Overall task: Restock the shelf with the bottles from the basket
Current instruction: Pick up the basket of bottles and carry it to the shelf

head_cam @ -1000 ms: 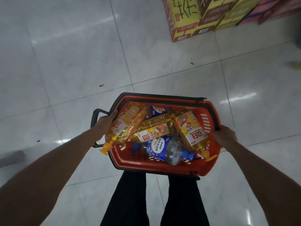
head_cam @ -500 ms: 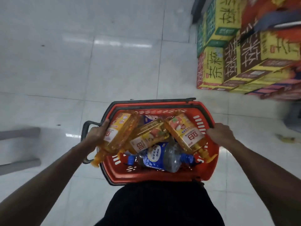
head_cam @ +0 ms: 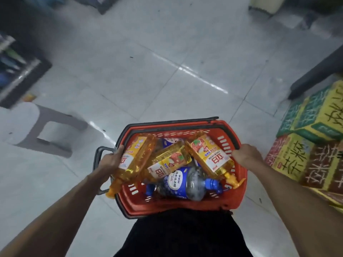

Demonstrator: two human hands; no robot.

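Basket carried at waist height, both hands on the rim, no bottle lifted out yet.

Left hand (head_cam: 111, 160) is closed over the red basket (head_cam: 176, 206) at its 9 o'clock rim, next to the dark side handle (head_cam: 97, 156); right hand (head_cam: 246, 154) is closed over the 3 o'clock rim. Neither holds a bottle. Three amber pump bottles lie inside with necks toward the body, long axes running roughly 12 to 6: left amber bottle (head_cam: 133, 160) touches the left hand, its nozzle poking over the rim at 7 o'clock; middle amber bottle (head_cam: 167, 164); right amber bottle (head_cam: 209, 156) lies just inside the right hand. A blue-capped clear bottle (head_cam: 183, 182) lies crosswise, 9 to 3, under them. No shelf clearly in reach; stacked cartons (head_cam: 306, 141) at 3 o'clock, stool (head_cam: 42, 127) at 9. Judgement: each outer bottle suits its nearer hand, once the basket is supported.
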